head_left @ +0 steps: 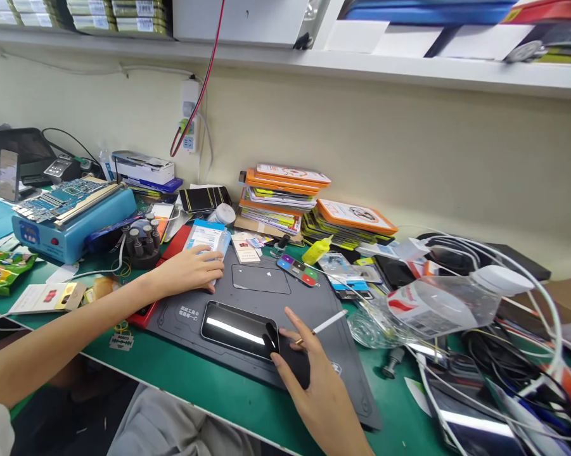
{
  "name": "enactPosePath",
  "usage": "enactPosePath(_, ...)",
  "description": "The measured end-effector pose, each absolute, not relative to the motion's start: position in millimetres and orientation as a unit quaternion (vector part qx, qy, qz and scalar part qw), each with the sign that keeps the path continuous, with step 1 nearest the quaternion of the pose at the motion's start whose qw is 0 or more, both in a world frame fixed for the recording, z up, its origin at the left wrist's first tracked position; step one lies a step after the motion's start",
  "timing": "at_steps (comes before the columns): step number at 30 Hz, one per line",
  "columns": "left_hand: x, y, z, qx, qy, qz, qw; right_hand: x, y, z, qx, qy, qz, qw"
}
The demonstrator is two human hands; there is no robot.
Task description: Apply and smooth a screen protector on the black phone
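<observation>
My left hand [194,271] is over the near end of a blue-and-white packet [206,235], its fingers bent on top and its thumb at the near side. My right hand [316,380] is beside a phone [237,329] lying screen up on a dark grey work mat [171,316]. Between its fingers sits a slim white stick [330,322], cigarette-like, pointing away to the right. The thumb and index finger are spread near the phone's right end, and the screen reflects them. Whether they touch the phone I cannot tell.
A blue machine [71,221] bearing a circuit board stands left. Stacks of orange-edged packs [285,196] line the wall. A clear plastic jar [437,307] lies at right among tangled cables [499,361]. A razor blade [121,342] lies near the front edge.
</observation>
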State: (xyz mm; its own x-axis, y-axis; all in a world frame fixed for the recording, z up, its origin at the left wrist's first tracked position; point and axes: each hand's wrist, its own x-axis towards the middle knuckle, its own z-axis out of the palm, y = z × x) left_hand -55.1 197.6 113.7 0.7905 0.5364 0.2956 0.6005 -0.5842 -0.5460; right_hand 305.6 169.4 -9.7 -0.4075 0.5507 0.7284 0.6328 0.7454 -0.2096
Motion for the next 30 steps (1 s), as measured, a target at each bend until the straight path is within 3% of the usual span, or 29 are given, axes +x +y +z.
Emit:
enactPosePath(4,-57,180,131,-0.884,-0.321,-0.089,0.328,305,167,-8,-0.36,-0.835,-0.03,0.416)
enactPosePath(10,-38,86,153,-0.744,-0.538,-0.29,0.271,305,165,-8,-0.362,-0.839,-0.014,0.407)
enactPosePath(15,-7,52,109,-0.779,-0.546,-0.195,0.239,305,160,10,-0.308,-0.838,-0.028,0.45)
enactPosePath(19,7,71,86,-0.791,-0.544,-0.136,0.245,305,159,17,-0.271,-0.819,0.039,0.505)
enactPosePath(26,-2,89,73,-0.804,-0.519,-0.19,0.22,309,164,12,-0.313,-0.766,0.052,0.56)
enactPosePath(30,-10,91,61,-0.809,-0.502,-0.186,0.242,319,156,25,-0.285,-0.695,0.149,0.643)
